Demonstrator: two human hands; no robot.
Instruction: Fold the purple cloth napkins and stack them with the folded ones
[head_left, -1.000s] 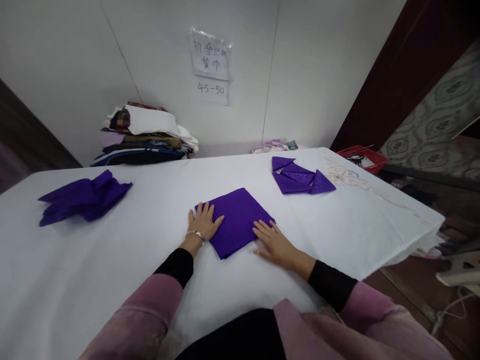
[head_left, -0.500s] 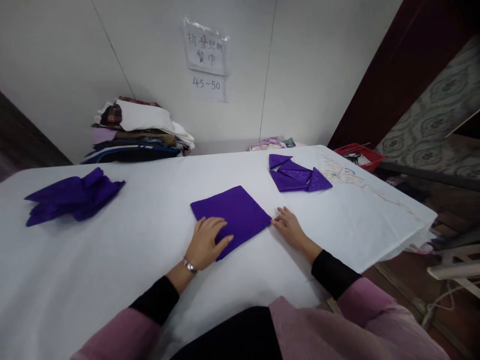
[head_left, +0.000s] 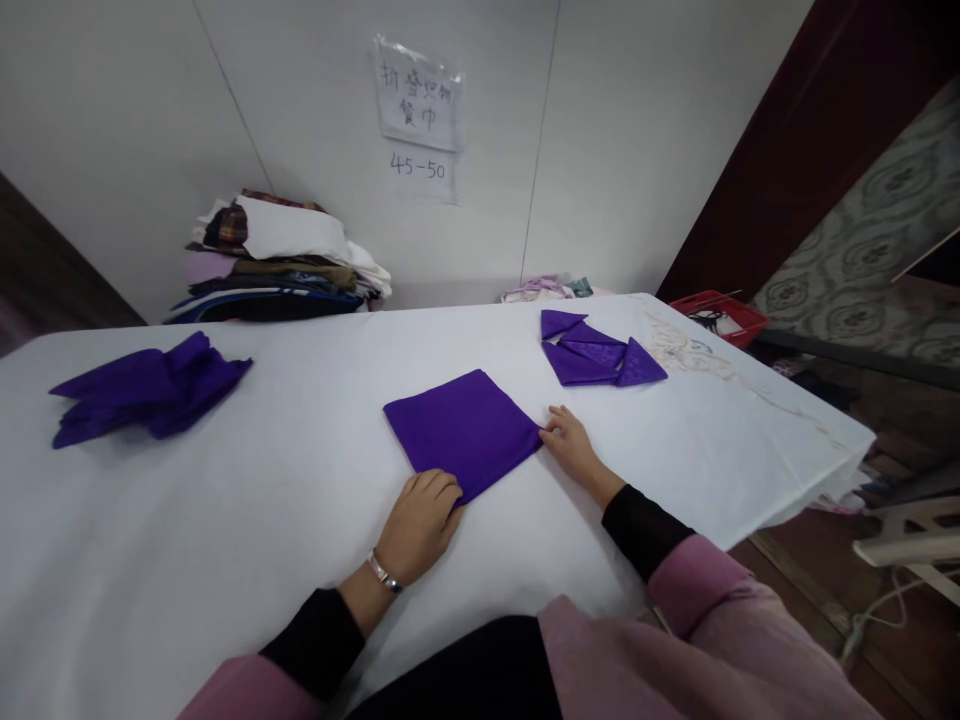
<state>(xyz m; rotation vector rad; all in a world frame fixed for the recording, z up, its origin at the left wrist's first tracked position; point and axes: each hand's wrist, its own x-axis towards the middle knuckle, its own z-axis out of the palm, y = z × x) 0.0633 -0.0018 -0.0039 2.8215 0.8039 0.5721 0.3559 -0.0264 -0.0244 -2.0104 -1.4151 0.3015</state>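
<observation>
A purple cloth napkin [head_left: 463,428], folded into a square, lies flat on the white tablecloth [head_left: 300,480] with one corner pointing toward me. My left hand [head_left: 421,525] has its fingers bent and closed over that near corner, hiding it. At the right corner my right hand [head_left: 571,446] pinches the edge between thumb and fingertips. To the back right lies a folded purple napkin [head_left: 592,350] with pointed flaps. Another purple cloth [head_left: 154,388] is crumpled at the far left, apart from both hands.
Stacked clothes [head_left: 285,255] stand behind the table's back left edge, against the wall. More cloth [head_left: 544,289] shows behind the back edge. A red basket [head_left: 724,316] is beyond the right corner, and a white stool [head_left: 915,540] stands at the lower right.
My left hand has slid from the napkin's left part toward me and closed on its near corner. My right hand stays at the right corner, its fingers more tightly pinched.
</observation>
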